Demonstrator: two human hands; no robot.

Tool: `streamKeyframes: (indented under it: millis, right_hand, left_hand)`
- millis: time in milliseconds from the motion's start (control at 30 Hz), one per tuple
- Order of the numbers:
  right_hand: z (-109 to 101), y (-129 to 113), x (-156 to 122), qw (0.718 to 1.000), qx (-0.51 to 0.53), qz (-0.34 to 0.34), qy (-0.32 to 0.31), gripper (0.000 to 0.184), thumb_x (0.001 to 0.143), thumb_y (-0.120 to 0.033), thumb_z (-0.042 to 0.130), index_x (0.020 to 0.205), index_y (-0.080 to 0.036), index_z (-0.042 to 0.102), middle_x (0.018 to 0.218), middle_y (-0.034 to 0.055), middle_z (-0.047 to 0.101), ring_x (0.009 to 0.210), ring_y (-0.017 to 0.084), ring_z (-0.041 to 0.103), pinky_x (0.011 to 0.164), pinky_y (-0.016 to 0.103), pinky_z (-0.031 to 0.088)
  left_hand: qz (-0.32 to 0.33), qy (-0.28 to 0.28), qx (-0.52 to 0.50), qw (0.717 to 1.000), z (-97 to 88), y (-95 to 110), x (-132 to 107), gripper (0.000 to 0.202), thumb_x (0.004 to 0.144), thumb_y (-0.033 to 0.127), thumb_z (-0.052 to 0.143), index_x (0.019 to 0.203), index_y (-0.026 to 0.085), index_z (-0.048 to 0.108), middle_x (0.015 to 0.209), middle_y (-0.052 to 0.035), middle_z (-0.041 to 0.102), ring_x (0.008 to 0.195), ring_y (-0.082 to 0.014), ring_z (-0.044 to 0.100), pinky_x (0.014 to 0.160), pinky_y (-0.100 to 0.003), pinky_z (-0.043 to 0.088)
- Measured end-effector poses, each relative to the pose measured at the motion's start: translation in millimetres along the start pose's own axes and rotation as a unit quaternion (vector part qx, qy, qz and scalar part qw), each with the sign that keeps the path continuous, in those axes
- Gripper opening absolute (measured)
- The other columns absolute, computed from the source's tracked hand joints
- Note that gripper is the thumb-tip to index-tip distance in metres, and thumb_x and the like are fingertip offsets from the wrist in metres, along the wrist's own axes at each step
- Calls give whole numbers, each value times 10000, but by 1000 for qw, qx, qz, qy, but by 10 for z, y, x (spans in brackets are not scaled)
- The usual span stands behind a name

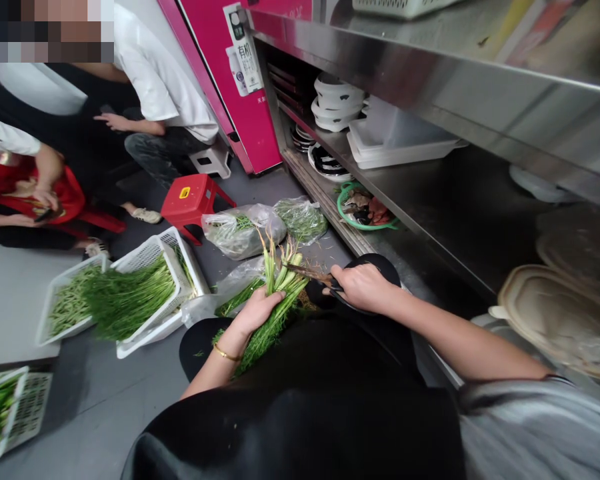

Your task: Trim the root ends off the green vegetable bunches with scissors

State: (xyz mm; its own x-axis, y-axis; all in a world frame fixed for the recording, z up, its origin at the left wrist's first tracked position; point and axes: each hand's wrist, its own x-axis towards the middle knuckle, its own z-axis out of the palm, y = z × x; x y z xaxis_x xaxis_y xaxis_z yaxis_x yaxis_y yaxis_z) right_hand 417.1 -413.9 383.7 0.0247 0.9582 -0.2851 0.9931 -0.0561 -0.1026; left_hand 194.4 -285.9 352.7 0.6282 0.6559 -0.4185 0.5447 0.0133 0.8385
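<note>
My left hand (261, 311) is closed round a bunch of leafy green herbs (285, 293), the pale stems and stringy roots pointing away from me and the feathery leaves hanging toward my lap. My right hand (363, 287) grips a pair of scissors (310, 272) by dark handles. The blades, brownish in tone, lie across the stems close to the root ends; whether they are parted or closed I cannot make out. Under the bunch, more greens (240, 297) lie by a clear plastic bag (245, 277).
Ahead lie bagged greens (245, 233) and a red stool (187, 200). White baskets (193, 267) of greens and beans stand left, near seated people (155, 87). A steel shelf (430, 93) with bowls (337, 100) runs along the right, a green colander (353, 223) on its lower level.
</note>
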Motion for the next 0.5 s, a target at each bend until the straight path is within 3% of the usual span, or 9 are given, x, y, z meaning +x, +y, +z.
streamKeyframes:
  millis: [200, 500]
  right_hand:
    - [15, 73, -65, 999, 39, 14, -21, 645, 888, -678, 225, 1070, -128, 510, 888, 162, 701, 828, 299, 684, 630, 330, 435]
    - [-11, 85, -78, 995, 76, -8, -58, 613, 894, -661, 255, 1064, -139, 527, 889, 163, 699, 868, 307, 677, 658, 335, 436]
  left_hand:
    - [12, 4, 17, 1000, 16, -3, 4, 314, 749, 390, 578, 873, 115, 664, 899, -95, 711, 891, -275, 629, 837, -376, 483]
    - [36, 35, 58, 997, 13, 1, -23, 331, 766, 376, 573, 956, 118, 655, 1014, -104, 702, 960, -288, 623, 904, -402, 458]
